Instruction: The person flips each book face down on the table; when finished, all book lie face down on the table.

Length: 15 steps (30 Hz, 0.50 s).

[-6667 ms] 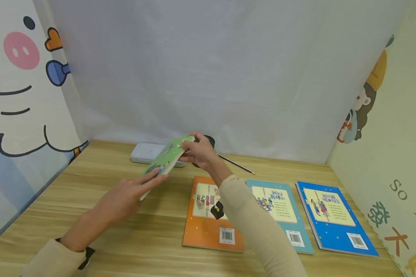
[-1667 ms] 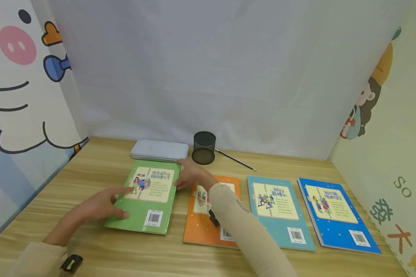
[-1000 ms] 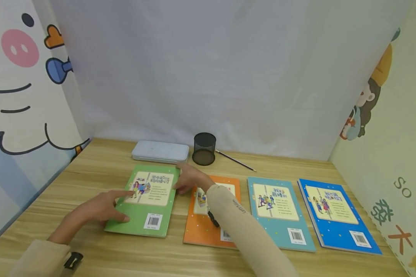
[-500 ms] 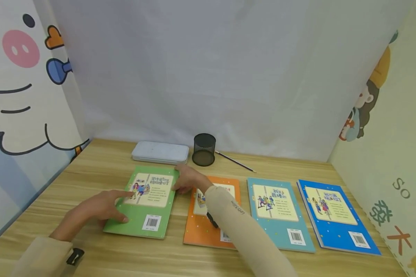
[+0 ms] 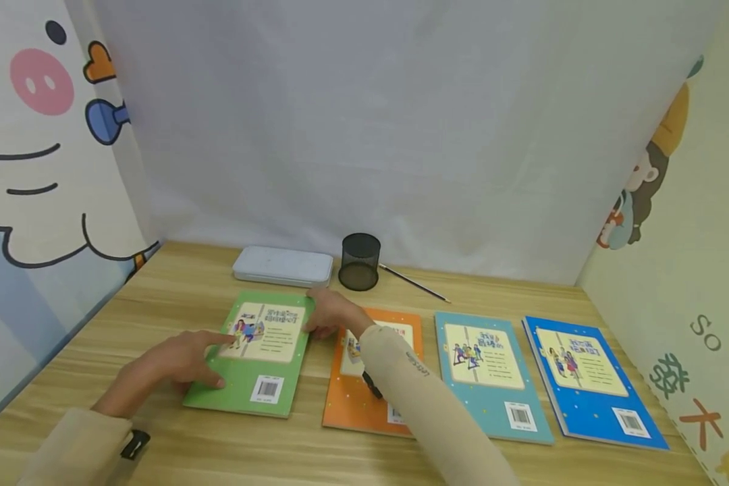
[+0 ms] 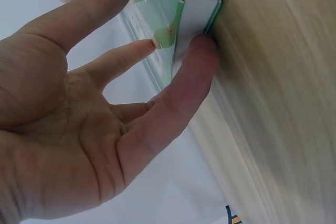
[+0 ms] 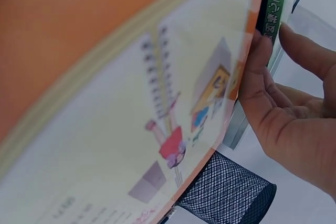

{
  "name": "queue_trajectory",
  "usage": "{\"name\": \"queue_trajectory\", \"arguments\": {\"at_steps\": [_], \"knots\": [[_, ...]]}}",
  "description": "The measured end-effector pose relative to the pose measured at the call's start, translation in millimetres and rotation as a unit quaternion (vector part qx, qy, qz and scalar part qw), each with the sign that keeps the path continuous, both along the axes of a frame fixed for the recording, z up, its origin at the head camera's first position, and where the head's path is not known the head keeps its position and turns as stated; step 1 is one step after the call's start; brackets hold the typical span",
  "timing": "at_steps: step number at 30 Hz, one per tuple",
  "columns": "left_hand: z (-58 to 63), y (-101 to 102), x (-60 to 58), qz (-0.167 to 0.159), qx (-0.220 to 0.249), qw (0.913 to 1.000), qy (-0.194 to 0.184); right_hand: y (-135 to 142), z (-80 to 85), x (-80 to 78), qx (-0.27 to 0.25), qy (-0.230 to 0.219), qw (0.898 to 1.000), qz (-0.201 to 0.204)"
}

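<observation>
A green book (image 5: 243, 391) lies flat on the wooden table, its picture panel and barcode facing up. My left hand (image 5: 179, 361) is at its left side, index finger and thumb spread over the cover. In the left wrist view, another finger touches the white page edge (image 6: 197, 11). My right hand (image 5: 337, 314) holds the green book's far right corner, fingers bent against the spine (image 7: 278, 9) in the right wrist view. Beside it, an orange book (image 5: 355, 405) lies partly under my right sleeve (image 5: 425, 385).
A teal book (image 5: 492, 412) and a blue book (image 5: 589, 412) lie farther right in the row. Behind the green book is a pale blue pencil case (image 5: 282, 264). A black mesh pen holder (image 5: 360, 262) and a pencil (image 5: 416, 283) lie near the white backdrop (image 5: 401, 135).
The green book, earlier lifted and tilted between both hands, was laid flat left of the orange book. It then shifted slightly toward me, away from the pencil case. Lately both hands barely move.
</observation>
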<state>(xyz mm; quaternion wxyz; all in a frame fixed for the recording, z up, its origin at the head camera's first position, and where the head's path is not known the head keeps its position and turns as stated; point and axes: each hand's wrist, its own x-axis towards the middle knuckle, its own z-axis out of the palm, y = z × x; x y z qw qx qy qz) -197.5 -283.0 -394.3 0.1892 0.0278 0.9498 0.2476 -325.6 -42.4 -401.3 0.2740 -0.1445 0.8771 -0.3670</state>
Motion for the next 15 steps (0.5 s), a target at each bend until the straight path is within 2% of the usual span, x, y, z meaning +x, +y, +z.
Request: {"name": "queue_trajectory", "arguments": {"at_steps": [8, 12, 15], "knots": [[1.2, 2, -2.3, -0.004, -0.019, 0.9998, 0.000, 9, 6.6, 1.9, -0.014, 0.006, 1.000, 0.001], [3.9, 4, -4.3, -0.031, -0.079, 0.9962, 0.020, 26, 13.0, 0.8, -0.051, 0.018, 0.998, 0.013], [9.3, 7, -5.1, -0.036, -0.128, 0.9900, 0.047, 45, 21.3, -1.1, -0.087, 0.056, 0.994, 0.024]]}}
